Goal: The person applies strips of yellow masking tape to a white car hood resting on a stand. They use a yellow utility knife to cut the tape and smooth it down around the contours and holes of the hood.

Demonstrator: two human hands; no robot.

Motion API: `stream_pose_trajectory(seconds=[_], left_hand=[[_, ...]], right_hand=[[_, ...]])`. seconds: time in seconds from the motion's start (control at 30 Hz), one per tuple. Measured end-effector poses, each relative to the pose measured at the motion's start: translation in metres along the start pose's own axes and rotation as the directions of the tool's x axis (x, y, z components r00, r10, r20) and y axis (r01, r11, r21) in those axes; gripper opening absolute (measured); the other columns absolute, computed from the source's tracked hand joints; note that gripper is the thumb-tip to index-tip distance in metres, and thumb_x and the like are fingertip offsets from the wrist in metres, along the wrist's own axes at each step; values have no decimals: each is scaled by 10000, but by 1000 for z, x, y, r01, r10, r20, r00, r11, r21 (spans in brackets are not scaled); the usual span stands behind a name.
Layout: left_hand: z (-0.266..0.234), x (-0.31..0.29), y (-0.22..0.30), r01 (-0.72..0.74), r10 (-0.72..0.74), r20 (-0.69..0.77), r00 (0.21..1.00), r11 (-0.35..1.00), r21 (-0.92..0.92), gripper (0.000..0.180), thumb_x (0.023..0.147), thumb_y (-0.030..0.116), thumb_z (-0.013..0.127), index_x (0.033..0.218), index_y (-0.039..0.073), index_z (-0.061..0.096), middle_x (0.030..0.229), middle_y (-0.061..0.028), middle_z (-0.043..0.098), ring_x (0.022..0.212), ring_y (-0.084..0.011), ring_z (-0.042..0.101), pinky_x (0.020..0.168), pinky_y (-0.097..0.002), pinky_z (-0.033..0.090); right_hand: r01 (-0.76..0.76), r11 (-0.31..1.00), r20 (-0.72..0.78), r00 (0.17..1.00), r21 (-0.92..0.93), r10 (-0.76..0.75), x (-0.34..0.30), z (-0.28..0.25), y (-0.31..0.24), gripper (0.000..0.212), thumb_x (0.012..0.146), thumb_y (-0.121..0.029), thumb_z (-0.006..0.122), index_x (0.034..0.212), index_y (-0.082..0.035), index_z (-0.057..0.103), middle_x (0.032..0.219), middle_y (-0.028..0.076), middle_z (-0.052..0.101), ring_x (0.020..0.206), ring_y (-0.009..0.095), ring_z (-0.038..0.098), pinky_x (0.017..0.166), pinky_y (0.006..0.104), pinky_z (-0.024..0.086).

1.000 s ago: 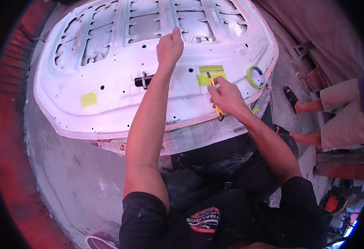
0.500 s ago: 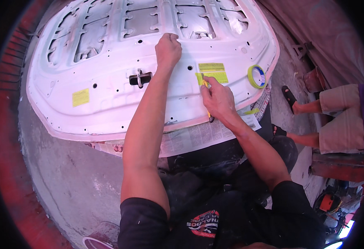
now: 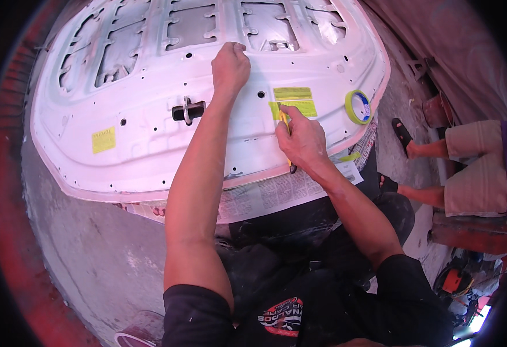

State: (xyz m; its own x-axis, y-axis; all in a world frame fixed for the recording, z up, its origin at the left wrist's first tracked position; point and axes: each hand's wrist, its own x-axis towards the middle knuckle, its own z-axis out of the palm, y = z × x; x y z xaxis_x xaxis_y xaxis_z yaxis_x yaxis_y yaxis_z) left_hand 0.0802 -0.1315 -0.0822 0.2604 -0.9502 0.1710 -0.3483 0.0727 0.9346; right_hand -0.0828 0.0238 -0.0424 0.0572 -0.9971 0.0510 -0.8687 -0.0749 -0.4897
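A white car hood (image 3: 143, 153) lies with its ribbed inner side up. My right hand (image 3: 303, 137) is closed around a slim yellow utility knife (image 3: 288, 155). The knife's tip meets a strip of yellow-green masking tape (image 3: 275, 110) beside a yellow label (image 3: 294, 109) covered with tape. Farther up the hood, my left hand (image 3: 231, 68) rests with its fingers curled, close to the cut-outs; what is inside them, if anything, is hidden. A roll of yellow-green tape (image 3: 350, 107) lies at the hood's right edge.
A metal latch loop (image 3: 187, 110) rises from the hood left of my left forearm. Another yellow label (image 3: 103, 140) is farther left. Newspaper (image 3: 259, 195) pokes out below the near edge. At right stands a person in beige shorts (image 3: 476, 168), near a reddish bucket (image 3: 438, 111).
The hood's left side has shifted slightly left in the view. Both hands keep nearly the same places, and the knife's tip is still at the tape strip.
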Motion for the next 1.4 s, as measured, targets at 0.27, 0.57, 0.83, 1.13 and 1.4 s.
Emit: stream_pose_trajectory(seconds=[0.27,0.57,0.83,1.13,1.4], left_hand=[[0,-3,4,-7,7,-14,1000,1000,16,335,1034,227,429,1095,-19,648,799,-92,675,689,-163,671,663,-326,551],[-2,-6,12,71,-71,-5,997,997,27,320,1000,250,447,1060,48,689,1011,-213,713,1001,-411,660,905,-478,494],[-2,-5,12,76,-76,0,997,997,20,332,1002,260,445,1074,48,690,1017,-211,715,1007,-405,662,912,-474,495],[1,-2,4,1,0,-21,1000,998,62,329,1031,239,444,1089,-5,657,785,-91,685,684,-165,679,670,-331,547],[0,-5,12,96,-97,11,995,994,48,329,1003,260,443,1078,55,690,1013,-207,717,1002,-407,662,902,-480,495]], right_hand=[[-32,999,76,997,15,31,2,-8,-9,409,878,-213,574,1240,-32,631,744,236,684,745,431,681,748,520,526],[-32,999,55,998,31,30,2,-10,-9,398,866,-193,588,1220,-19,643,700,221,674,709,415,680,729,503,531],[-40,999,52,998,33,38,2,-7,-8,400,874,-215,580,1223,-33,648,698,216,675,706,415,679,729,504,529],[0,999,20,1000,32,0,2,-2,-2,414,875,-205,580,1244,-26,635,636,159,641,604,340,647,629,455,497],[16,999,10,1000,49,-17,2,-2,1,422,875,-205,579,1253,-22,629,601,120,621,547,297,626,579,427,480]])
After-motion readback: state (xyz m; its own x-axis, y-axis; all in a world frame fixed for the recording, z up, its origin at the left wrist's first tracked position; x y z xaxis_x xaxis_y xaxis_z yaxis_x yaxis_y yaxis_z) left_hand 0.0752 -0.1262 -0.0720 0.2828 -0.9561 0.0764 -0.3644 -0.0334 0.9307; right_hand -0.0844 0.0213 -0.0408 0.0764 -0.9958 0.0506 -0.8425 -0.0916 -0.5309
